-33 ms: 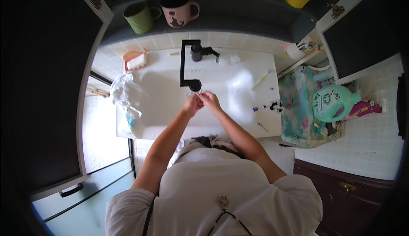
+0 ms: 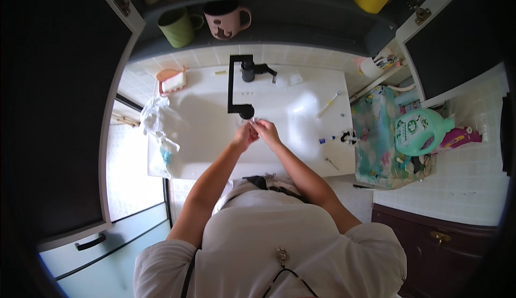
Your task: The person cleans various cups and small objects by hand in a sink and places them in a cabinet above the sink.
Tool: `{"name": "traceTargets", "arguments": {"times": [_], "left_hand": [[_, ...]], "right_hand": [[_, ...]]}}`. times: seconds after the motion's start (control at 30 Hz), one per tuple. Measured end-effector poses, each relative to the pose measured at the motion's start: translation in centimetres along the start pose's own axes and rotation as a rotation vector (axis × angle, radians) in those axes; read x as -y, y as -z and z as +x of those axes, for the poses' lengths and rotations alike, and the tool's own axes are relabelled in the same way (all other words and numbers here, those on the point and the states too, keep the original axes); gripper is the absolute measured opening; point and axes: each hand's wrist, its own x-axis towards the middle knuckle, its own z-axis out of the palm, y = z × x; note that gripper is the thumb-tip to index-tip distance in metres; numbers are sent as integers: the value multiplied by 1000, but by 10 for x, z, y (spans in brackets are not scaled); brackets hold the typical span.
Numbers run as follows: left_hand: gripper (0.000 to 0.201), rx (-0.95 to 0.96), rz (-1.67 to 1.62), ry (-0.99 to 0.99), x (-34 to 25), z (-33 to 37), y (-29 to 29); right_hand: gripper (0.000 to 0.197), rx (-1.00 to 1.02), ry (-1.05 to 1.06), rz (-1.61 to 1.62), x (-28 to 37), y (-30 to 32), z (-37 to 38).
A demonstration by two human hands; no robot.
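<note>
Under the black faucet [image 2: 247, 111], over the white sink basin [image 2: 207, 120], my two hands are close together and touching. My left hand [image 2: 245, 137] has its fingers curled inward. My right hand [image 2: 266, 132] pinches with its fingertips next to the left one. A small pale bit shows at the fingertips, just below the spout. It is too small to name, and may be water. The faucet's lever points to the right on the sink's back ledge.
A white soap bar [image 2: 173, 83] in a dish and a crumpled white cloth [image 2: 156, 116] lie at the left. A toothbrush [image 2: 328, 104] and a small tube [image 2: 326, 140] lie at the right rim. A green detergent bottle [image 2: 422, 131] stands farther right. Mugs [image 2: 228, 22] sit on the shelf above.
The sink and shelf appear slightly lower in the picture, as my head has shifted a little. My hands stay together under the spout, with only a slight shift of the fingers.
</note>
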Motion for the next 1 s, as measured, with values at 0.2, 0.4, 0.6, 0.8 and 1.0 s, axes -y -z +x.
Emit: {"name": "traceTargets", "arguments": {"times": [0.2,0.4,0.6,0.8,1.0], "left_hand": [[35,38,177,75,-16,-30,-61],[34,108,596,-139,-41,-38,-108],[14,70,682,-535,-78,-26,-153],[15,64,782,-819,-135,-34,-198],[30,-85,985,-958,-192,-23,-210]], "right_hand": [[31,-340,186,-256,14,38,-2],[26,-345,294,-63,57,71,2],[24,-295,455,-150,120,80,10],[18,-444,781,-362,192,89,30],[20,-420,818,-506,238,88,77]]}}
